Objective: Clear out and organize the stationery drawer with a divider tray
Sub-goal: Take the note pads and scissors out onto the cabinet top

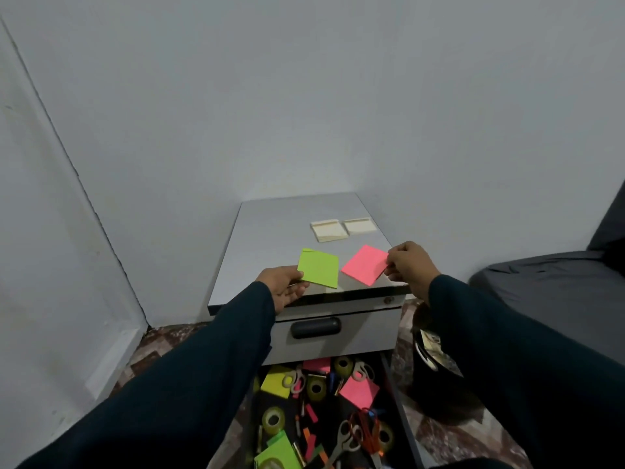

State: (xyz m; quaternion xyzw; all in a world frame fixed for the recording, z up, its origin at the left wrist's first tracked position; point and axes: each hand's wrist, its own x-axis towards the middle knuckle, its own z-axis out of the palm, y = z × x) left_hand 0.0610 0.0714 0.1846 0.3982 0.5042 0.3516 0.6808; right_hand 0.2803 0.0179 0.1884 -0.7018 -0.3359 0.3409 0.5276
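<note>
Head view, the only one supplied. The left hand pinches the near-left corner of a green sticky-note pad, thumb on top and fingers curled beneath; the pad sits at the front edge of the cabinet top, tilted, whether resting flat or held just above cannot be told. The right hand pinches the right corner of a pink sticky-note pad between thumb and fingertips, the remaining fingers curled; this pad likewise lies skewed near the front edge, just beside the green one and apart from it. Two pale pads lie side by side further back on the same top, squared to each other.

The open drawer below holds the bulk of the stationery in a jumble: tape rolls, scissors, more coloured pads, small markers; the upper drawer front is closed. No divider tray is visible.

Judgement: the step is setting out like items on the top, early in the clearing. To do it well, lower both pads flat, square them to the pale pair, keep them back from the edge so they cannot slide off, then release.

Writing: none legible; pads show blank faces; no brand readable on the tape or cabinet.
</note>
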